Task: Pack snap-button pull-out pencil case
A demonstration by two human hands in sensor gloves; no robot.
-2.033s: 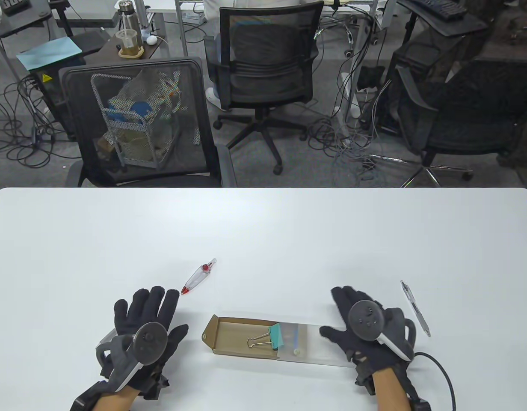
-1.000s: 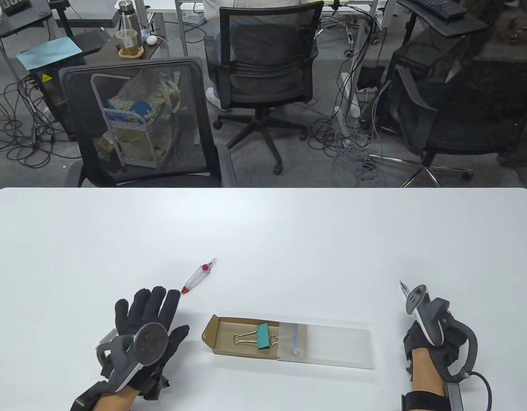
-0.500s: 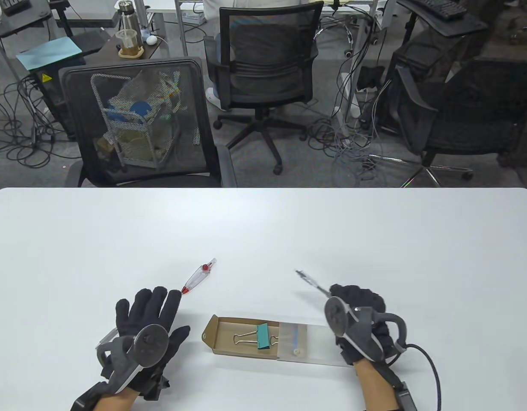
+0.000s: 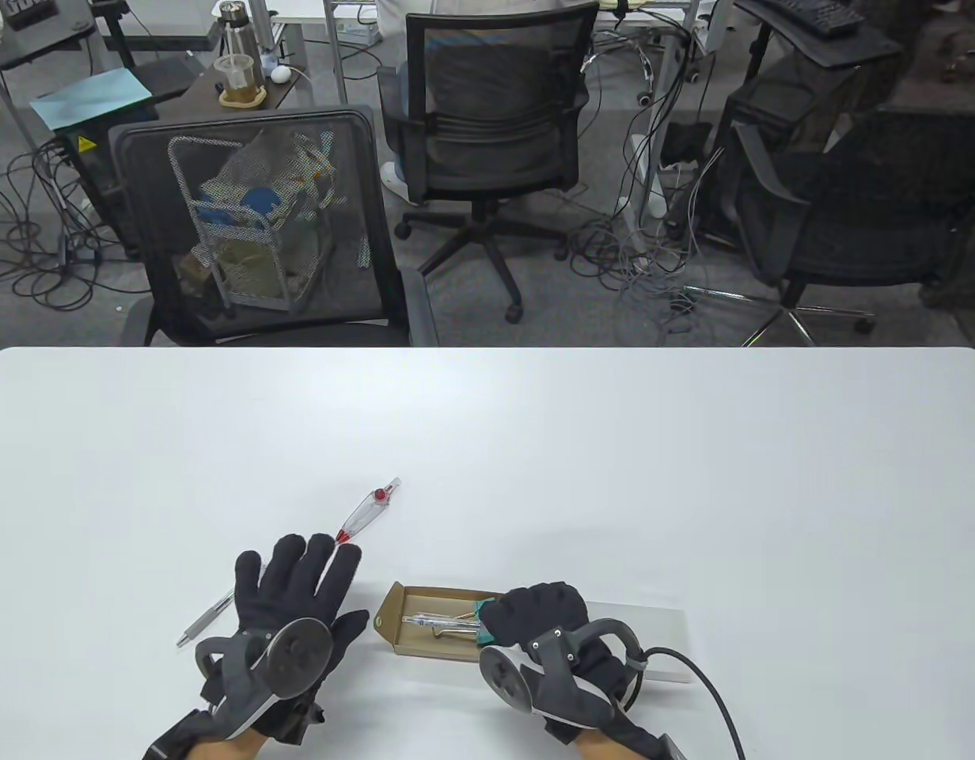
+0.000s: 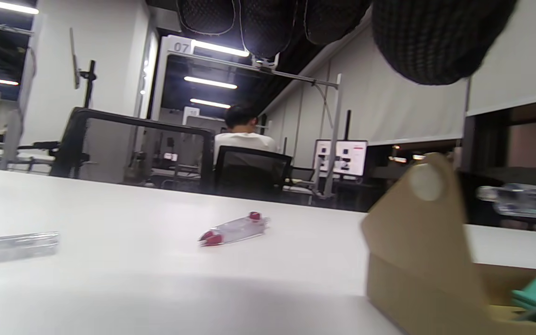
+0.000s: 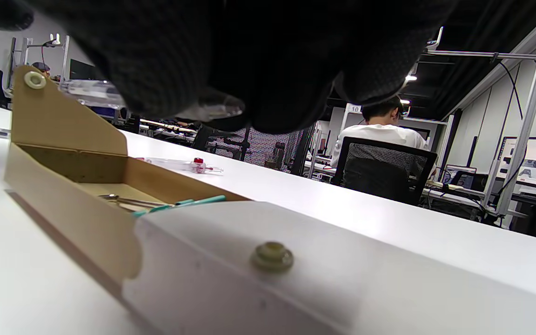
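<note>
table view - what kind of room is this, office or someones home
Most likely a shared office or lab workspace: mesh office chairs stand behind the white table, loose cables trail across the grey floor, and a person sits at monitors in the wrist views.

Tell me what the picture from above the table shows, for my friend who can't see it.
A gloved right hand holds a clear pen over the open brown tray of a pull-out pencil case on a white table. The left hand rests flat nearby, with a red-tipped pen beyond its fingertips and a silver pen beside it.
</note>
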